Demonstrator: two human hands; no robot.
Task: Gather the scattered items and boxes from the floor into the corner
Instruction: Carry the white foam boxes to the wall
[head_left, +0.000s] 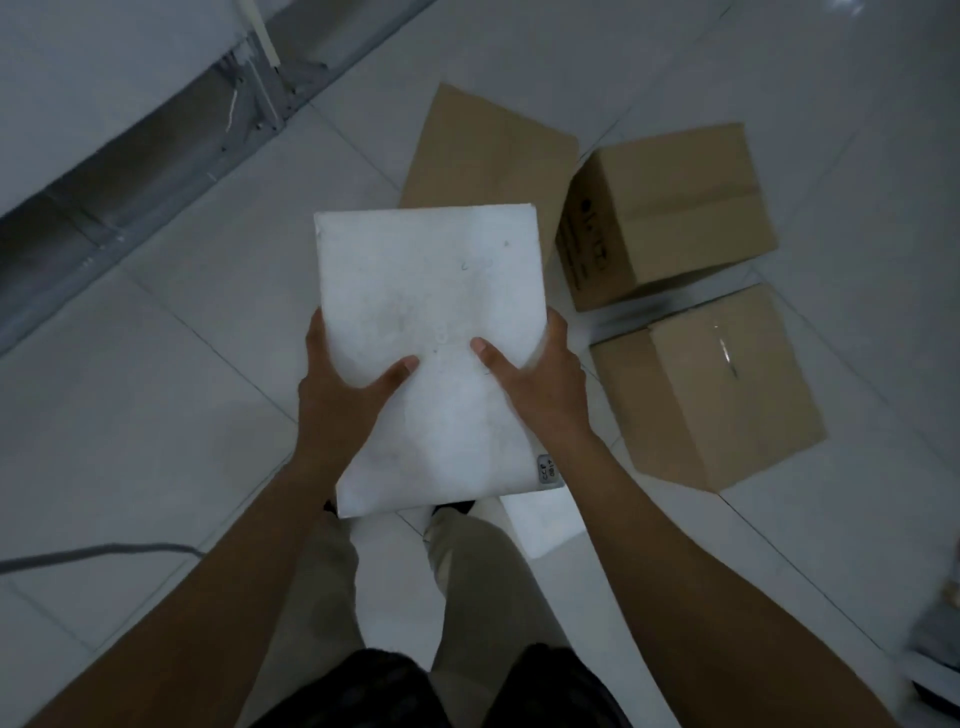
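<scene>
Above the tiled floor (156, 389), in front of the person's waist, a white slab (431, 312) is held off the ground by both hands. It is flat and rectangular, with its long side running away from the body and its far end turned a little to the left. Its top face is matt and foam-like, smudged with faint grey marks and a few small dark specks. A small grey label (544, 470) sits at its near right corner; the print is too small to read.

The left hand (343, 395) grips the slab's left edge, thumb laid flat on the top face and fingers curled out of sight beneath. The right hand (540, 384) grips the right edge the same way, thumb on top and pointing inward, so the two thumb tips lie near each other but apart.

Beyond the slab a flattened card (483, 150) lies on the floor, its near part hidden by the slab. Just right of it stands the far box (670, 208), brown, taped shut, with dark print on its side. The near box (727, 395), also brown and taped, stands just in front of that one, a narrow gap between them. A smaller white block (540, 519) lies on the floor by the person's right leg, partly under the slab. A grey cable (93, 553) crosses the floor at the left, and a grey rail (130, 156) runs along the wall's foot at upper left.
</scene>
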